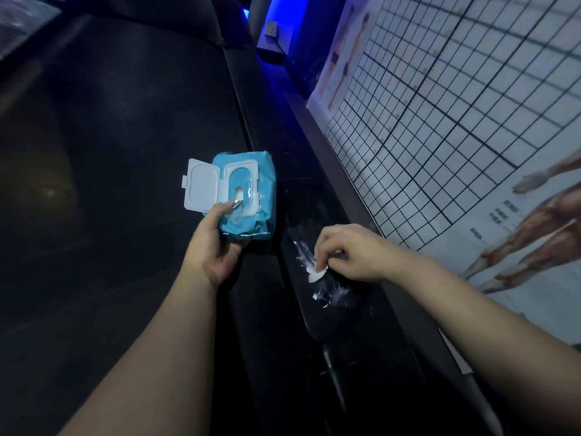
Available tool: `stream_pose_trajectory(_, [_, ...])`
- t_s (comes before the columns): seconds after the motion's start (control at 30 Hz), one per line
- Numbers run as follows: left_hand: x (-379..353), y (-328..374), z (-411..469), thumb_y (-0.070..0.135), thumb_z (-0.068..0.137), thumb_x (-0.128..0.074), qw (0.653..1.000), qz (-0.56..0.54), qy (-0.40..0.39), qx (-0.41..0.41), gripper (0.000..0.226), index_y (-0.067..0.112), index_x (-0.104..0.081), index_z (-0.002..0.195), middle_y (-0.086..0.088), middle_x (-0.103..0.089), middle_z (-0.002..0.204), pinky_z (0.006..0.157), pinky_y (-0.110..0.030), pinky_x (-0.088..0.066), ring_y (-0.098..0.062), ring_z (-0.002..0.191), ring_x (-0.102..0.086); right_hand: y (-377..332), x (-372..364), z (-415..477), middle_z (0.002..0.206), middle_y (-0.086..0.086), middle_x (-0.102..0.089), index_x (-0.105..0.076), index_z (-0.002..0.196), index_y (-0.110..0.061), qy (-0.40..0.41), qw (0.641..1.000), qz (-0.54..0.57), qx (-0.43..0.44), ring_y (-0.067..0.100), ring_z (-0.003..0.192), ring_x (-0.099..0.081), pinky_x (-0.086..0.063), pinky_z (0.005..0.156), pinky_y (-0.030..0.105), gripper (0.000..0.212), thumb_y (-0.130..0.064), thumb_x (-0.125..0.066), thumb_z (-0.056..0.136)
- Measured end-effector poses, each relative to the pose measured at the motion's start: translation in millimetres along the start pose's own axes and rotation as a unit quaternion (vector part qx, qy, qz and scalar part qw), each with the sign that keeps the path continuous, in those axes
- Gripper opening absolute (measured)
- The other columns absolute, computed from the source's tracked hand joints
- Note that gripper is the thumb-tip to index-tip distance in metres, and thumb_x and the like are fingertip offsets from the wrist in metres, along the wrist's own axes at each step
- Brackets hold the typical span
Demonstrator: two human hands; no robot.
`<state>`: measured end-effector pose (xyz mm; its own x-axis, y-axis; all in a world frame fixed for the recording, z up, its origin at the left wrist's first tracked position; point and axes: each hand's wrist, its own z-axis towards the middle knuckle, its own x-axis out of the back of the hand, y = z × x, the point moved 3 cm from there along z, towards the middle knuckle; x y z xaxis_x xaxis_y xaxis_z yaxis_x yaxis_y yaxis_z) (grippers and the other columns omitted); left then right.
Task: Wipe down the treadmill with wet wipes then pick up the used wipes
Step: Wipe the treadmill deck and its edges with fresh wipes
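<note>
My left hand (217, 243) grips a teal pack of wet wipes (251, 196) from below, over the dark treadmill belt (125, 136). The pack's white flip lid (201, 187) stands open to the left, and my thumb lies by the opening. My right hand (349, 251) pinches a small bunched white wipe (316, 272) and presses it on the black side rail (317, 215) of the treadmill. White smears lie on the rail around the wipe.
A large anatomy poster with a black grid (471, 121) leans along the right side of the treadmill. At the far end, a wall socket (271, 28) glows in blue light. The room is dim.
</note>
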<state>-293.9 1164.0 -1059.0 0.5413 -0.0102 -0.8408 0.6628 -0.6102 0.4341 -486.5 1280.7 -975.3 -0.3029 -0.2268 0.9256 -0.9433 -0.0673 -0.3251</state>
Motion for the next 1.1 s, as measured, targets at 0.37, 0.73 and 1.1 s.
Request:
stream_pose_trajectory(0.37, [-1.0,-1.1,-1.7,0.012,0.101,-0.057,1.0,0.006,0.009,-0.009,0.029,0.003,-0.065,0.128,-0.018,-0.073,0.127,0.108,-0.046,-0.053,-0.029,0.114,-0.073,-2.1,10.3,43.2,0.105,-0.014,-0.054,-0.076,0.09,-0.025,0.12,0.992,-0.02,-0.031,0.001,0.083,-0.053,-0.044,0.076,0.019,0.032,-0.002,-0.054,0.092])
stream_pose_trajectory(0.73, [1.1,0.3,1.4,0.012,0.1,-0.057,1.0,-0.002,0.004,-0.004,0.031,0.003,-0.065,0.129,-0.018,-0.073,0.128,0.11,-0.048,-0.051,-0.031,0.117,-0.072,1.2,-5.5,34.5,0.1,-0.009,-0.06,-0.078,0.083,-0.019,0.078,0.996,0.008,0.044,0.003,0.093,-0.057,-0.041,0.08,0.009,0.004,-0.022,-0.078,0.081])
stream_pose_trajectory(1.1, [-1.4,0.3,-2.1,0.01,0.099,-0.06,1.0,-0.01,0.023,-0.008,0.027,0.003,-0.066,0.125,-0.017,-0.075,0.123,0.096,-0.043,-0.06,-0.028,0.107,-0.076,2.5,24.1,28.9,0.091,-0.01,-0.067,-0.072,0.074,-0.026,0.079,0.995,0.033,-0.053,0.006,0.082,-0.062,-0.054,0.079,0.028,0.011,-0.029,-0.082,0.078])
